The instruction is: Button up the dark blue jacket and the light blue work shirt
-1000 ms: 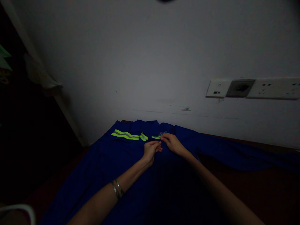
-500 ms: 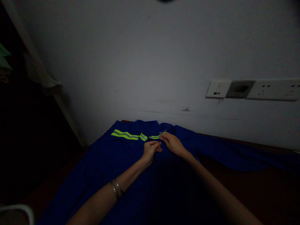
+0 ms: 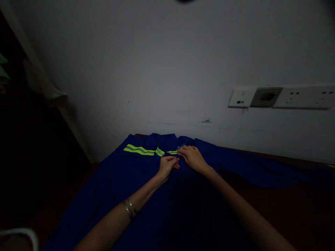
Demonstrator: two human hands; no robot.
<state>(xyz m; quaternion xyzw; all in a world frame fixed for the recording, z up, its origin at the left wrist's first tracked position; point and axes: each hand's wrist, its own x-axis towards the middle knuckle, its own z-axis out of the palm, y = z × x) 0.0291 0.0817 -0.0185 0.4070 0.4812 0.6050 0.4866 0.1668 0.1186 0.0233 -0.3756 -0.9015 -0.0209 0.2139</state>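
So, pretty dim in here. Far left, a curved white bar (image 3: 24, 230) pokes in beside the lower corner of the blue jacket (image 3: 131, 174), and some pale cloth (image 3: 43, 83) hangs above and left of it. The jacket's spread out flat-ish, collar end toward the wall (image 3: 167, 69). Silver bracelets (image 3: 127, 209) on the left arm, over the jacket. Left hand (image 3: 167, 167) has thumb and fingertips pinched on its front edge, just below the yellow stripe (image 3: 140, 150). Right hand (image 3: 193, 158) is just beside, fingers bent onto the jacket's chest; can't tell if they're gripping. Socket panel (image 3: 300, 97) is above the right-side sleeve.
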